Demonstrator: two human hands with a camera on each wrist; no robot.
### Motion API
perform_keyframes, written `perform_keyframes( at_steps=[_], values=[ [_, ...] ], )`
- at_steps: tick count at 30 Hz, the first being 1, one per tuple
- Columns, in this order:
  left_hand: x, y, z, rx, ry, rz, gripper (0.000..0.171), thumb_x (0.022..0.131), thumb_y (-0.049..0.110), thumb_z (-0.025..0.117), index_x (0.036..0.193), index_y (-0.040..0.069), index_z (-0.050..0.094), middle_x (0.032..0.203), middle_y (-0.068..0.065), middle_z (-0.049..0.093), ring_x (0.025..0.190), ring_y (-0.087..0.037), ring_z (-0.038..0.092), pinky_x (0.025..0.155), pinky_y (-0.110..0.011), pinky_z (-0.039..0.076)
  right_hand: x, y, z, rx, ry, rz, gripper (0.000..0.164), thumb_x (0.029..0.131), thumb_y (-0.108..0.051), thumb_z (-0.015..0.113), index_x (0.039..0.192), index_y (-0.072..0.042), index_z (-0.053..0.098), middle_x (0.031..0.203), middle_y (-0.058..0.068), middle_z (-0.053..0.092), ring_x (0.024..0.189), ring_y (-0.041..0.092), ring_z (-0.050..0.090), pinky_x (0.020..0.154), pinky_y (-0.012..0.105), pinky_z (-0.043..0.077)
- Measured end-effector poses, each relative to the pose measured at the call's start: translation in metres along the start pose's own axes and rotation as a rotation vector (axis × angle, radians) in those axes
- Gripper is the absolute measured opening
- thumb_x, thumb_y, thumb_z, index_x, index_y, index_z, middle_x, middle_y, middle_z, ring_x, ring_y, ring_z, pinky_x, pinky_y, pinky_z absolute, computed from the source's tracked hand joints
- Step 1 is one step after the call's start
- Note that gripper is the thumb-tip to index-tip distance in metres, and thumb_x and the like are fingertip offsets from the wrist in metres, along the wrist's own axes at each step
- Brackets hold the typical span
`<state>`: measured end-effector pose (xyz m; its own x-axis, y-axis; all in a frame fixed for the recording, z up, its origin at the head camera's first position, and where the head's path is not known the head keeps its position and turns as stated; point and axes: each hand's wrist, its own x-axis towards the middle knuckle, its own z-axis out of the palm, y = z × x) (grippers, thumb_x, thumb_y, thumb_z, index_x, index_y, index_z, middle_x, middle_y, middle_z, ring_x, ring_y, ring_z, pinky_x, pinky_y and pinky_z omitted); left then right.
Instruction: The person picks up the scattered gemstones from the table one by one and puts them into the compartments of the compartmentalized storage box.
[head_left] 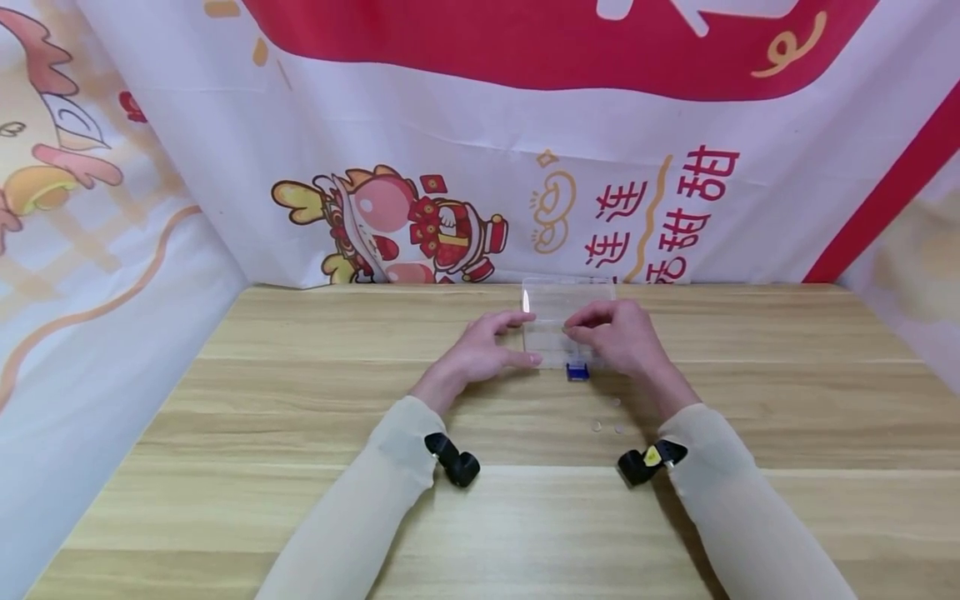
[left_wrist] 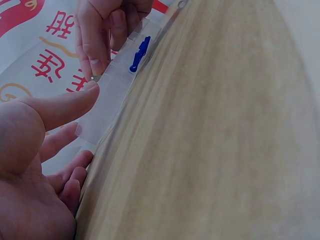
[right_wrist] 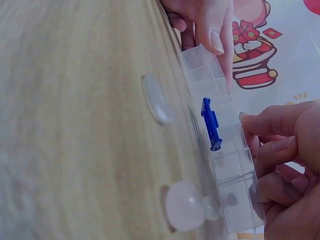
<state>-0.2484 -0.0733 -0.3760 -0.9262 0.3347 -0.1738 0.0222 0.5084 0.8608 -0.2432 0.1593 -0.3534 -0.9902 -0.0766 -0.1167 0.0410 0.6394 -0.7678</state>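
A clear plastic compartment box [head_left: 551, 343] with a blue latch [head_left: 577, 372] stands on the table, its lid [head_left: 570, 293] raised at the back. My left hand [head_left: 483, 348] holds the box's left end, thumb at the front corner and fingers farther back. Above the compartments, my right hand [head_left: 618, 337] pinches a small shiny piece [left_wrist: 94, 78] between thumb and forefinger; its kind is too small to make out. In the right wrist view a long whitish stone [right_wrist: 157, 100], a rounded pinkish stone [right_wrist: 184, 206] and a small clear one [right_wrist: 210, 208] lie before the box.
The wooden table [head_left: 300, 400] ends at a printed cloth backdrop [head_left: 465, 117] just behind the box. The stones lie between the box and my right wrist, which carries a black camera [head_left: 637, 467]. Another camera [head_left: 461, 468] sits on my left wrist.
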Motion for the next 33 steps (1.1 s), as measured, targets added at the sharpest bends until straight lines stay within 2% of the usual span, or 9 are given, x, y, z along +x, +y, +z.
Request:
perform_keyframes(
  at_steps=[12,33],
  values=[
    [-0.003,-0.002,-0.0032,-0.002,0.016,-0.003,0.069,0.089,0.031,0.087,0.151,0.037,0.057,0.164,0.002,0.048,0.154,-0.03,0.037,0.129,-0.059,0.029,0.002,-0.0036,0.0025,0.011,-0.016,0.01,0.013,0.101,-0.022,0.073,0.112,-0.02,0.08,0.122,0.005,0.073,0.108,0.027,0.057,0.089,0.035,0.047],
    [0.0001,-0.001,0.0002,-0.002,0.006,0.002,0.068,0.089,0.032,0.086,0.151,0.036,0.057,0.163,0.002,0.049,0.154,-0.03,0.037,0.129,-0.058,0.03,0.0001,-0.002,-0.0007,0.018,-0.019,0.031,0.013,0.102,-0.021,0.072,0.113,-0.021,0.079,0.122,0.005,0.071,0.111,0.028,0.059,0.092,0.037,0.049]
  ],
)
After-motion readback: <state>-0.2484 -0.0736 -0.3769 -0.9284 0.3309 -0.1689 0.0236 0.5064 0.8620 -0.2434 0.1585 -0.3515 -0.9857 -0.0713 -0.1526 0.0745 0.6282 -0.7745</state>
